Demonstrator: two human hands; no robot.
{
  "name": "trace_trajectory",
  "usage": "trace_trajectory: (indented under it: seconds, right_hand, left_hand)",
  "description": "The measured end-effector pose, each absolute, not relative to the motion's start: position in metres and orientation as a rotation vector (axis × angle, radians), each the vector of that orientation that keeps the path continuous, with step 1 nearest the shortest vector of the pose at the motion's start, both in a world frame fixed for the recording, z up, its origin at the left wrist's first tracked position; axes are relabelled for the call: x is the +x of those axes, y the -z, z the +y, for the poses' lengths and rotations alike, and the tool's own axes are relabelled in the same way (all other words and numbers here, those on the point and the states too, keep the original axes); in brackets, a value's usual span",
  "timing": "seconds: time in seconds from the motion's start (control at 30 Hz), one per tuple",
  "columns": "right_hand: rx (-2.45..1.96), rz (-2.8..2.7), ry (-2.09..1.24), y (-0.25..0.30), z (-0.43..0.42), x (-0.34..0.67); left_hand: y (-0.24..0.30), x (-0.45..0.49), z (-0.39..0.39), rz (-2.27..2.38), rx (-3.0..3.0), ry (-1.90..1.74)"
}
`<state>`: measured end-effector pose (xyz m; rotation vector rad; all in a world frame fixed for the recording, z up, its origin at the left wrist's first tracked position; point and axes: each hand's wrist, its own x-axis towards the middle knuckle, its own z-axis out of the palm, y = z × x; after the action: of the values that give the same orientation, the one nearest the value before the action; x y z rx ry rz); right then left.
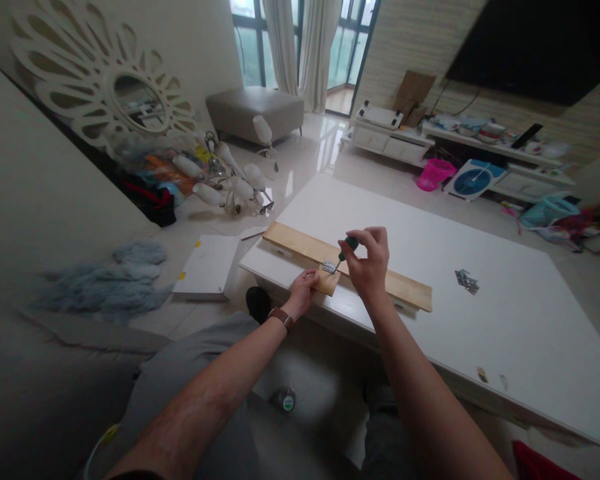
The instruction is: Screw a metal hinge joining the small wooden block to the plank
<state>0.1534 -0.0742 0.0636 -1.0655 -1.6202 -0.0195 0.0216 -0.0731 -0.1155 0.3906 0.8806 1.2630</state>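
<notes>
Block (326, 285), pale wood, gripped by left hand (304, 293) at white table's (485, 333) near edge. Metal hinge (329, 267) at block's 12 o'clock. Right hand (373, 263) pinched on screwdriver (351, 244), green handle leaning toward 1 o'clock. Long board (300, 245) behind; shiny metal pieces (467, 281) at 3 o'clock.

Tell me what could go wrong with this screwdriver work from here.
The screwdriver in the right hand might slip at the metal piece and jab the left hand close by. The small wooden piece, apparently steadied only by that hand, could twist.
</notes>
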Motion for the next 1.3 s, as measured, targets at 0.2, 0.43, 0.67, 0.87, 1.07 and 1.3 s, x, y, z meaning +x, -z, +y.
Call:
trace_trajectory:
  seconds: [0.2,0.43,0.67,0.87,1.07,1.3]
  right_hand:
    - [-1.0,-1.652,-0.124,-0.0659,-0.0747,0.1529]
    - [-1.077,-1.577,0.001,-0.0652,-0.0735,0.1554]
    - [-1.029,-1.634,-0.133,-0.0642,-0.0741,0.1554]
    - [-1.115,-1.583,-0.041,-0.0649,-0.0739,0.156]
    - [-1.06,-1.624,-0.107,-0.0651,-0.074,0.1566]
    - [-1.071,-1.594,-0.048,-0.0662,-0.0749,0.1572]
  left_hand:
    - [0.1149,0.022,-0.073,0.875,0.382,-1.277]
    - [0.1178,0.0201,-0.0728,0.858,0.392,-1.272]
    - [0.1228,0.021,-0.0699,0.885,0.374,-1.273]
    - [0.1223,0.0204,-0.0712,0.856,0.393,-1.275]
    - [0.1217,0.0204,-0.0712,0.884,0.399,-1.272]
    - [0.1195,0.02,-0.0714,0.875,0.412,-1.269]
